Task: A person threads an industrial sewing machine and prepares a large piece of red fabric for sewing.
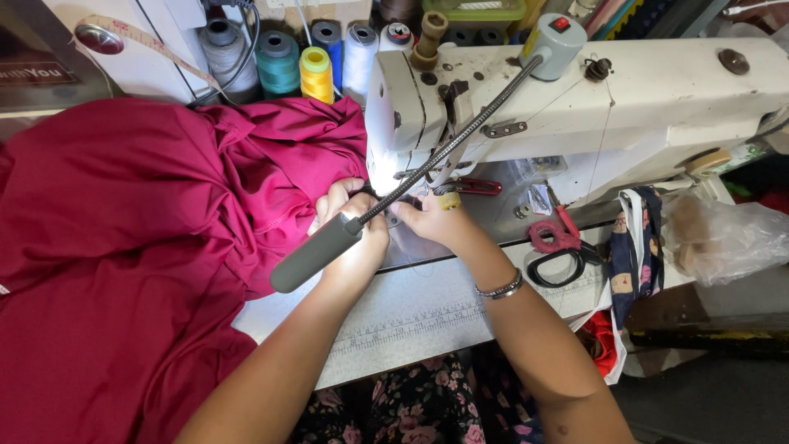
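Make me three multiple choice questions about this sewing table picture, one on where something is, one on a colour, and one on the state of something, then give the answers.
1. Where do the scissors lie?
A. on the table right of the right hand
B. on top of the red fabric
C. on the thread cones

2. What colour is the cone of thread between the teal cone and the blue one?
A. black
B. yellow
C. pink

3. How is the red fabric?
A. folded in a neat stack
B. hung on a hanger
C. bunched loosely, left of the sewing machine

Answers: 1 A, black handles lie right of the right hand. 2 B, it is bright yellow. 3 C, it lies in folds, with the left hand at its edge beside the sewing machine.
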